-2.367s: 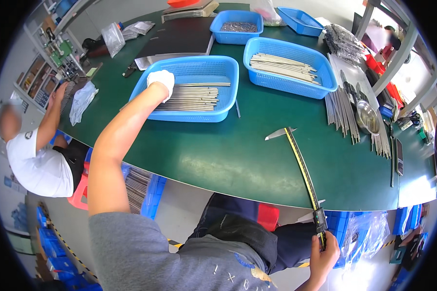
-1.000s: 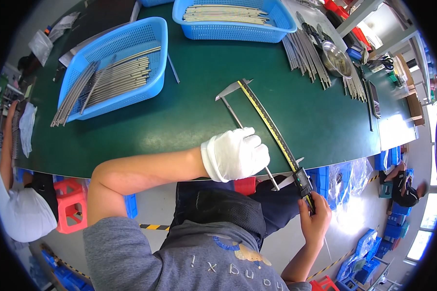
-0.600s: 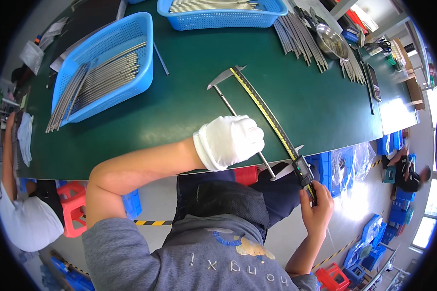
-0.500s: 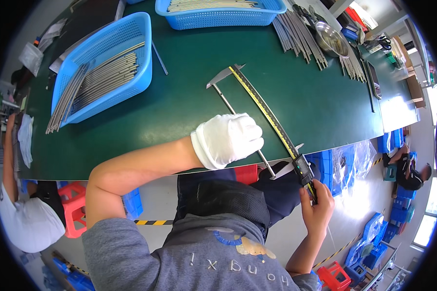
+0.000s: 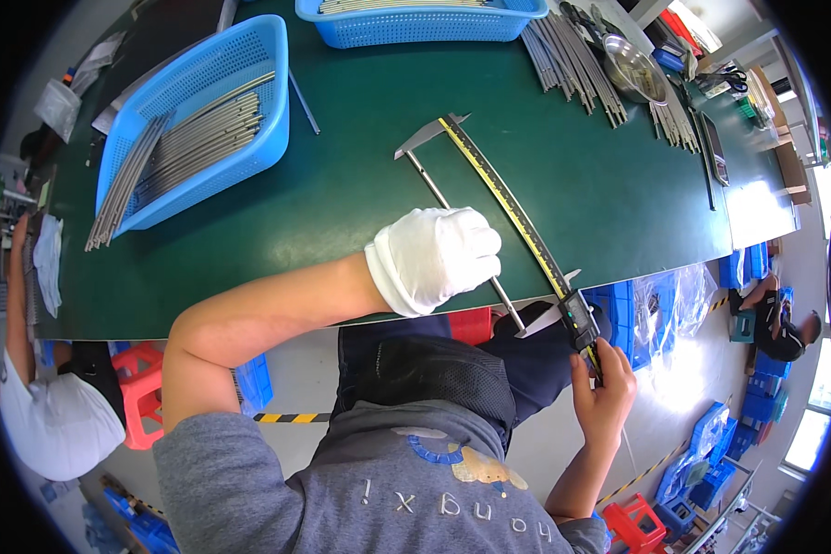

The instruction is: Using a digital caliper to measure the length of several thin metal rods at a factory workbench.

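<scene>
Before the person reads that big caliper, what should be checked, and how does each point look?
1. Metal rod lies between the fixed jaw and the sliding jaw of the long caliper: ok.
2. Gloved left hand rests on the rod: ok.
3. Bare right hand grips the caliper's display end: ok.
4. Both jaws touch the rod's ends: cannot tell.
5. Caliper lies flat on the green table: not ok, its near end overhangs the edge.
</scene>
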Demonstrator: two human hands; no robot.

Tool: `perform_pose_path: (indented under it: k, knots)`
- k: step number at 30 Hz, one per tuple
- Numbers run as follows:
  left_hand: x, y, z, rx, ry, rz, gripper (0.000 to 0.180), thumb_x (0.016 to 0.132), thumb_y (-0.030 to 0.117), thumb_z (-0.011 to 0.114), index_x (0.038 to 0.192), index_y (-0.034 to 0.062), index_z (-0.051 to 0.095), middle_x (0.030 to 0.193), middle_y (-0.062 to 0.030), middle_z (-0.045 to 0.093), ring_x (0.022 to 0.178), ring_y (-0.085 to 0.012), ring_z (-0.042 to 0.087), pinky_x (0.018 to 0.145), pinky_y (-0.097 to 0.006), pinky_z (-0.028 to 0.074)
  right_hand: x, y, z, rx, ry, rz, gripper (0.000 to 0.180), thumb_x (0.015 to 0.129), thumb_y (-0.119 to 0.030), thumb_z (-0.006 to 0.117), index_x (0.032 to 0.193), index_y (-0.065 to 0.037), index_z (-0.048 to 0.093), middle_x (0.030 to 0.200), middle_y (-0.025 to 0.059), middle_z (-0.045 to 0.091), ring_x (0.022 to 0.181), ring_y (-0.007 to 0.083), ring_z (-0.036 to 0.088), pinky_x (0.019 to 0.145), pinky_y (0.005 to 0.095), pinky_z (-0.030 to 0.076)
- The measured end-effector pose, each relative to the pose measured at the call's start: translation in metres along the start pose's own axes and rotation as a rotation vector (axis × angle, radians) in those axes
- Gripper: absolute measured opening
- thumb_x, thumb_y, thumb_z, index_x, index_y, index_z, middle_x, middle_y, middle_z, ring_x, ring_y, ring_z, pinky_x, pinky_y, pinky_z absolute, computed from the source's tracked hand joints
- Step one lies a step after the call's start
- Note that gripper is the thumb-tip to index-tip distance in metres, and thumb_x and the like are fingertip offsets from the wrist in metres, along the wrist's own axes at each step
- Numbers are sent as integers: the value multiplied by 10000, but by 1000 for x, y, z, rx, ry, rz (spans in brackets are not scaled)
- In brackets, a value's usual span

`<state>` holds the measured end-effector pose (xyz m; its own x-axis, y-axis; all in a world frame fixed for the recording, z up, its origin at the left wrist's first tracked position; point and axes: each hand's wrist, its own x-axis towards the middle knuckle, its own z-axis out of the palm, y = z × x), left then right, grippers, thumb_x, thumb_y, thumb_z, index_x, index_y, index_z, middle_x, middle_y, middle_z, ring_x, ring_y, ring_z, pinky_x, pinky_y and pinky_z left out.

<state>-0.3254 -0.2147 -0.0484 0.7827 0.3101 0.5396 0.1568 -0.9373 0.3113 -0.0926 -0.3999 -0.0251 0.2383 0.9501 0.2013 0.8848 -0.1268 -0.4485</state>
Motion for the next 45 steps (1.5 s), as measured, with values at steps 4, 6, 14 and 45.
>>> perform_pose_path:
  k: [4,6,14,45]
  knots:
    - [-1,0,1,2,29,14,161,665,95,632,825,86,642,796,-28,586,760,-216,589,553,-324,508,-1,1,-1,16,-9,-2,285,748,-100,718,991,8,616,657,87,518,494,180,498,453,287,383]
    - [0,1,0,8,19,12,163,662,91,633,824,86,642,797,-29,587,759,-217,590,556,-323,510,-2,0,-2,5,-16,-2,283,751,-95,713,997,7,616,662,88,520,498,183,504,458,286,385]
    - [1,0,-1,20,-15,24,177,657,68,635,833,74,644,797,-47,587,764,-224,595,556,-326,508,-3,0,-6,4,-14,6,278,756,-99,714,1001,-6,621,674,89,535,518,194,540,488,292,419]
    - [9,0,-15,-89,-104,44,330,598,13,717,920,48,650,894,-89,601,809,-296,606,769,-440,510,-4,-7,1,29,12,28,343,705,-244,795,918,-35,624,674,63,563,524,181,553,490,276,429]
